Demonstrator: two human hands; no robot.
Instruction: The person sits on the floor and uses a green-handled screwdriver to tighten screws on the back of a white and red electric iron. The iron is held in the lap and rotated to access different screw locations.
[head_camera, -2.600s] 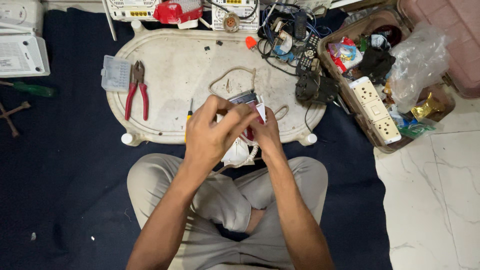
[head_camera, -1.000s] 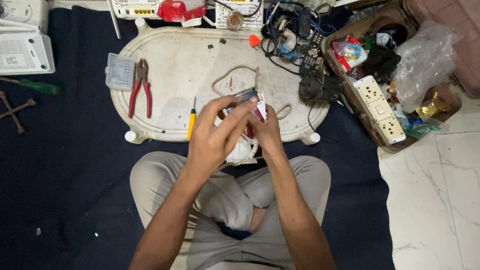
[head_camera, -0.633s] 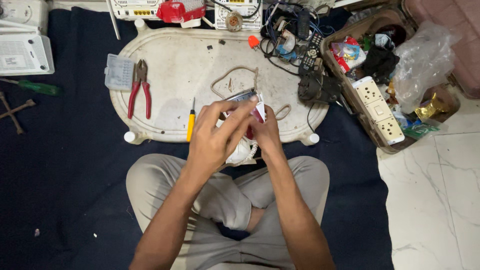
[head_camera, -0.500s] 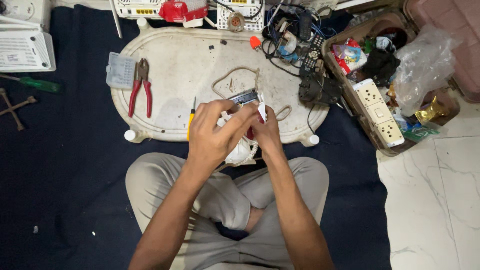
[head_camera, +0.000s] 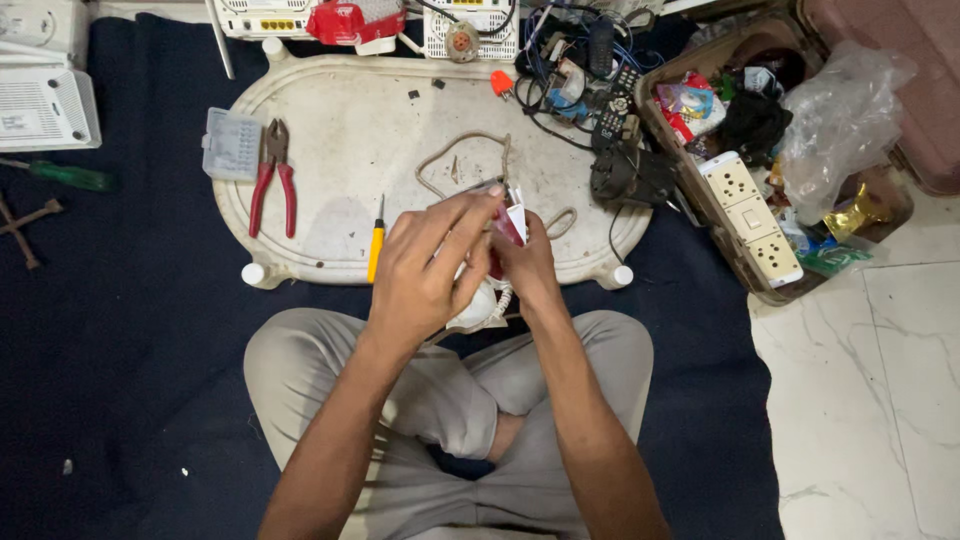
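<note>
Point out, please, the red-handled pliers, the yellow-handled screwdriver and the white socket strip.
red-handled pliers (head_camera: 272, 186), head view, on the red handles.
yellow-handled screwdriver (head_camera: 375, 250), head view, on the yellow handle.
white socket strip (head_camera: 750, 218), head view, on its middle plate.

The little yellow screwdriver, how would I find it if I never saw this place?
Look for the big white oval tray on the dark blue mat. Near its front edge, just beside the left hand, lies the screwdriver, pointing away from the person. It is the only yellow-handled tool there; the pliers further left have red handles.
</note>
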